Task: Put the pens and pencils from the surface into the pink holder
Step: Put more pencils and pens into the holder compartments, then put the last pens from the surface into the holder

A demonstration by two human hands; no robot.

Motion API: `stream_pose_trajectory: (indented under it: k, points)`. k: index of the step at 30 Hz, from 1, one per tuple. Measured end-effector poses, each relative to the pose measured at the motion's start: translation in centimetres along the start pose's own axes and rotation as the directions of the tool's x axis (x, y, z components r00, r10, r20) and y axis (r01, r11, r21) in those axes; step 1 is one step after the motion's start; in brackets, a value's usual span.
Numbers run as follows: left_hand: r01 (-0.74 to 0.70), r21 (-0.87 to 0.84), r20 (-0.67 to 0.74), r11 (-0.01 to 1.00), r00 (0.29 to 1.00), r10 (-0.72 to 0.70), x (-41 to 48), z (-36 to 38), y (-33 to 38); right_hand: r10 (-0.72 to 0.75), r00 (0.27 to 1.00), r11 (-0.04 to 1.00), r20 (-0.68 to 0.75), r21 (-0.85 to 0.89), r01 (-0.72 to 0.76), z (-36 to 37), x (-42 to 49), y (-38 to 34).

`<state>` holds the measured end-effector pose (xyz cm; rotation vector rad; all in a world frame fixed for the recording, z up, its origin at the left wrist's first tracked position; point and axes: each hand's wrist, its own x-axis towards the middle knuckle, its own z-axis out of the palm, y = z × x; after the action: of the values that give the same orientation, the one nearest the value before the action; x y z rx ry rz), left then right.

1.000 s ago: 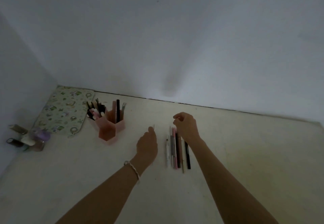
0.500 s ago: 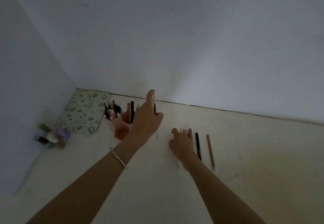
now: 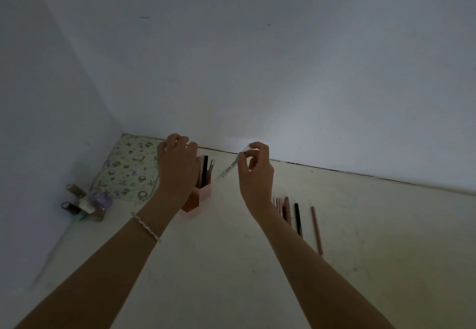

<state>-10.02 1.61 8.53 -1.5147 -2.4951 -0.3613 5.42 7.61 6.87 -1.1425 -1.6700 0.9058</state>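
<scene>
- A white pen (image 3: 230,169) is being pinched at its upper end by the right hand (image 3: 253,171), between thumb and fingertips; the remaining fingers are being kept curled.
- The pen is being held in the air, tilted, with its lower tip pointing down and left toward the holder (image 3: 199,196). Dark lettering is being shown along the barrel.
- The pen's tip is being kept just beside the holder's right edge, not inside it.
- The left hand (image 3: 177,167) is being held over the holder's top, fingers bent downward; whether anything is being gripped cannot be told, as the fingertips are being hidden behind the hand.
- A thin bracelet (image 3: 145,226) is being worn on the left wrist.
- The pink holder is being kept upright on the pale surface (image 3: 211,272), near the back wall; a black pen (image 3: 205,171) and several others are being held standing in it.
- A cluster of pens (image 3: 284,209) is being left lying on the surface, just right of the right wrist and partly hidden by it.
- A black pen (image 3: 298,219) is being left beside that cluster, and a brown pencil (image 3: 316,229) further right, apart from it.
- A floral pouch (image 3: 128,169) is being left lying in the back-left corner, behind the holder.
- Small bottles (image 3: 85,203) are being left grouped near the left wall, in front of the pouch.
</scene>
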Motion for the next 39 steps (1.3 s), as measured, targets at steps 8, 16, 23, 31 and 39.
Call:
stream_pose_trajectory:
  k: [8, 16, 23, 31, 39]
  points:
    - [0.06, -0.159, -0.076, 0.985, 0.994, -0.073, 0.6, -2.3, 0.0, -0.113, 0.956, 0.969, 0.271, -0.182, 0.167, 3.1, -1.4, 0.8]
    - [-0.111, -0.382, -0.098, 0.918, 0.992, 0.079, -2.3, -1.8, 7.3, -0.029, 0.999, 0.977, 0.039, -0.21, 0.036, -0.9, -0.7, 3.1]
    - [0.292, -0.344, 0.688, 0.892, 0.725, 0.028, -8.1, 6.8, 16.0, 0.173, 0.968, 0.973, -0.182, -0.118, -0.196, -8.4, 0.5, 6.6]
    - [0.255, -0.175, 0.709, 0.951, 0.703, -0.058, -9.2, 9.2, 19.9, 0.203, 0.958, 0.956, -0.205, -0.172, -0.239, -12.6, -1.1, 9.4]
    - [0.205, -0.11, 0.684, 0.973, 0.726, -0.076, -8.8, 9.2, 19.9, 0.223, 0.952, 0.951, -0.21, -0.166, -0.26, -13.1, -1.5, 10.0]
